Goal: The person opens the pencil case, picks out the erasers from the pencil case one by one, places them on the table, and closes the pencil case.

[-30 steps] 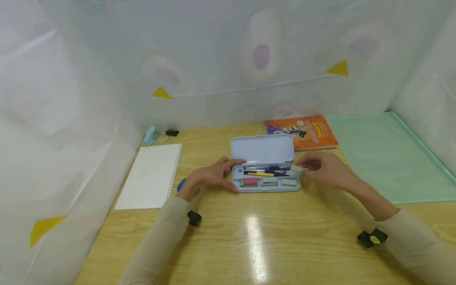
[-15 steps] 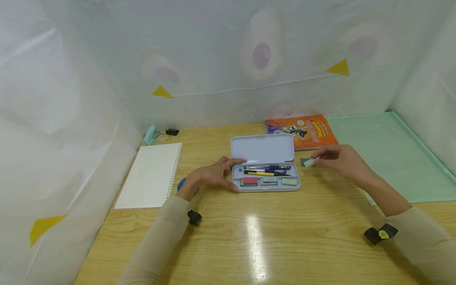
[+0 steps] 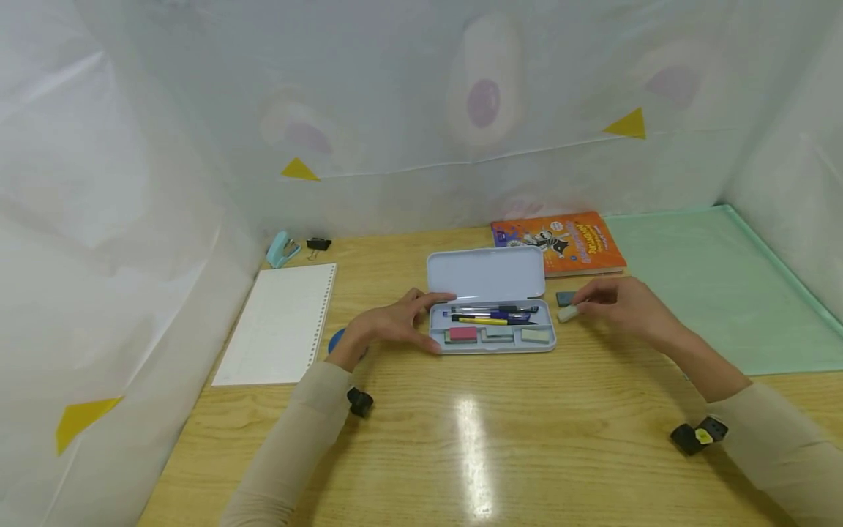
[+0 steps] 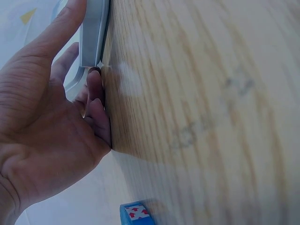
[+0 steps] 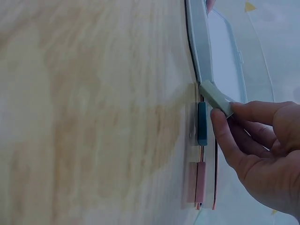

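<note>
An open pale-blue pencil case [image 3: 485,274] lies on the table, its lid tipped back. Its long compartment holds several pens, among them a yellow one [image 3: 484,321]. In the small front compartments are a pink eraser [image 3: 462,334], a pale blue one [image 3: 497,332] and a whitish one [image 3: 535,336]. My left hand [image 3: 390,323] spans the case's left end, thumb at the near edge and index finger at the hinge side. Just right of the case, my right hand [image 3: 622,307] pinches a pale green eraser [image 5: 215,97] between thumb and fingertips. A dark blue eraser [image 5: 202,123] lies close by.
A pink eraser [image 5: 200,183] lies past the dark blue one. An orange book [image 3: 579,245] sits behind the case and a green mat [image 3: 737,293] at right. On the left are a white notepad [image 3: 279,326], a stapler [image 3: 282,250], a binder clip [image 3: 319,244] and a blue round object [image 4: 136,213].
My right hand has drawn the pale eraser out to the right of the case, then brought it slightly nearer and lower, beside the dark blue eraser. The left hand has stayed put.
</note>
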Available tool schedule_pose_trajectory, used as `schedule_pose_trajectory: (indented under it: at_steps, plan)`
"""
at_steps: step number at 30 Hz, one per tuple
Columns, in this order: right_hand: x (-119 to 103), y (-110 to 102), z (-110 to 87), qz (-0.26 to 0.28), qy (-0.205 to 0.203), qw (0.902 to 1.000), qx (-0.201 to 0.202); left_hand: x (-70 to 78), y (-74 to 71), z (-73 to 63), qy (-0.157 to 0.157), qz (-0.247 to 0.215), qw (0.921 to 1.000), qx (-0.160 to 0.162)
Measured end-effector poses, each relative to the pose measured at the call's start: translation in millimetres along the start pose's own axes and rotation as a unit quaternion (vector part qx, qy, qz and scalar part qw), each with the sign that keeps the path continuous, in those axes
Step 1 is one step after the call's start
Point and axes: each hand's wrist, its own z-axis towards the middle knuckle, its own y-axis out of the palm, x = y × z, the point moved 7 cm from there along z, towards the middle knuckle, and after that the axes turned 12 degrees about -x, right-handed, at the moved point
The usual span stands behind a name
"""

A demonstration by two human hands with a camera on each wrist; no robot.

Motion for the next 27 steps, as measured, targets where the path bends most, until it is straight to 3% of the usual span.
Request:
schedule_pose_trajectory:
  at_steps: [15,20,27]
  plan:
    - [6.3,-8.3,-10.0,-0.040,0.012,0.9988,-0.025,0.8,-0.9,-0.7,0.000,-0.004,1.0000,-0.001]
    - [8.6,-16.7,-15.2,-0.007,0.008,0.9992,-0.038,-1.4,-1.2,0.7,-0.002,-0.006,1.0000,-0.001]
    - [-4.5,-8.6,-14.2,0.065,-0.037,0.9949,-0.066,-0.9,-0.9,0.0,-0.006,-0.011,0.9999,-0.003]
